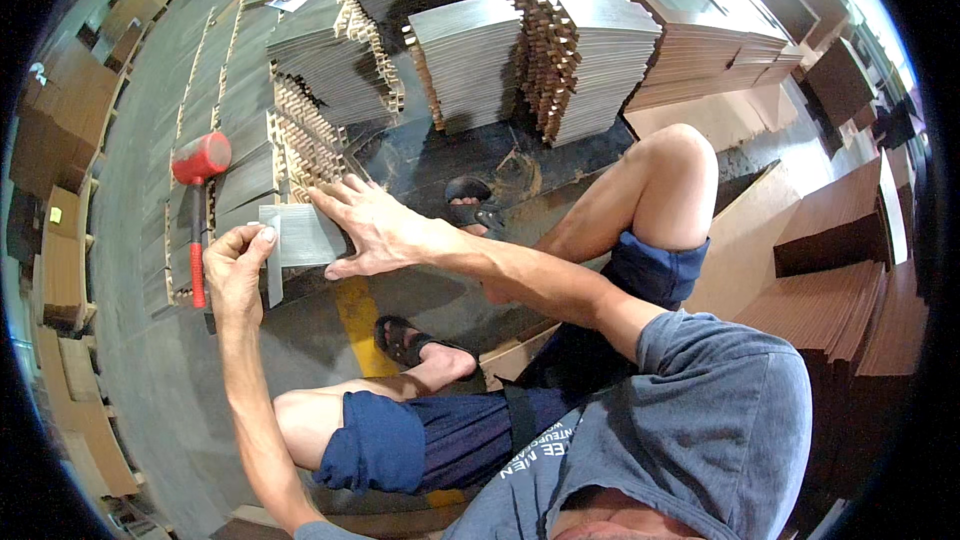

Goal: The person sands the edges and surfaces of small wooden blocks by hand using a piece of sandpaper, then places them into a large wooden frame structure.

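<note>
Low on the left, my left hand (pixel 236 265) pinches a narrow, flat grey strip (pixel 274 265) between thumb and fingers. The strip stands along the left edge of a small grey board (pixel 308 236). My right hand (pixel 380 225) is spread, its thumb and fingers lying along the board's right side and far corner. Just beyond is a stack with notched, pale wooden edges (pixel 305 130). A mallet with a red head (pixel 203 158) and red grip rests on grey boards to the left of my left hand.
Tall stacks of grey-topped boards (pixel 468 65) with jagged brown edges stand ahead. Brown panels (pixel 835 310) are piled at the right, and more stacks (pixel 65 120) line the far left. My sandalled feet and bent knees frame the floor, which bears a yellow stripe (pixel 362 325).
</note>
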`<state>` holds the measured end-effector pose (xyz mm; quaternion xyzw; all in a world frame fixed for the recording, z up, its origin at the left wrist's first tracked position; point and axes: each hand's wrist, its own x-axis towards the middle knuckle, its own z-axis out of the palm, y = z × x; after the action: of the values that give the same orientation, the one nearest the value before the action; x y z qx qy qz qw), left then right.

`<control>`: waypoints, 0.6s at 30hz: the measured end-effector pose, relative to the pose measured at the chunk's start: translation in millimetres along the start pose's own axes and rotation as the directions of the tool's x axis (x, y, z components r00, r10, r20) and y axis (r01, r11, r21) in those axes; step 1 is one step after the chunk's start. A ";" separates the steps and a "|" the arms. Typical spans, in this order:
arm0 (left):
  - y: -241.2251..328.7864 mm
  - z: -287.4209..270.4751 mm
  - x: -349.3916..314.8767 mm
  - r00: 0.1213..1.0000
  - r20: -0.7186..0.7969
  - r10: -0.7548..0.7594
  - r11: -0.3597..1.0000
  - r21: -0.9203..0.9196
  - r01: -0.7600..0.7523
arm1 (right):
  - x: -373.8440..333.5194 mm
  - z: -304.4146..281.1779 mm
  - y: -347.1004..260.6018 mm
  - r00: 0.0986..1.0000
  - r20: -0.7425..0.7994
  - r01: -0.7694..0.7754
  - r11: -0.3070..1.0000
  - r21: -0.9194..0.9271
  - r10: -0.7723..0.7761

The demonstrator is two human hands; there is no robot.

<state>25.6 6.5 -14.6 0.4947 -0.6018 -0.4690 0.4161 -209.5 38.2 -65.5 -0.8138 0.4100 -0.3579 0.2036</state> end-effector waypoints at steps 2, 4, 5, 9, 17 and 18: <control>1.8 3.2 -1.0 1.000 0.008 0.007 1.000 0.000 -0.007 | 4.1 -5.0 -1.8 0.999 0.011 0.041 0.992 -0.119 -0.040; 1.7 5.7 -0.3 1.000 -0.008 0.001 1.000 -0.027 -0.001 | 12.1 -13.5 2.3 0.993 0.108 0.064 0.987 -0.147 -0.048; 1.9 6.7 0.2 1.000 -0.025 -0.012 0.999 -0.050 0.011 | 17.8 -19.7 5.6 0.987 0.156 0.076 0.984 -0.162 -0.050; 8.7 -1.2 2.7 0.987 -0.147 0.064 0.992 -0.096 -0.079 | 59.6 -75.4 22.8 0.965 0.256 0.141 0.934 -0.327 -0.056; 5.7 20.6 7.1 0.991 -0.067 0.116 0.993 0.000 -0.117 | 72.6 -254.2 87.3 0.965 0.263 0.173 0.724 -0.668 0.013; 12.4 13.0 3.3 0.988 -0.085 0.125 0.990 0.071 -0.119 | 77.6 -257.8 88.3 0.963 0.250 0.113 0.679 -0.725 0.106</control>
<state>9.9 6.2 -5.2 0.4909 -0.6269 -0.3997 0.4540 -417.2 -85.9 82.0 -0.8687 0.4853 -0.0492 -0.0859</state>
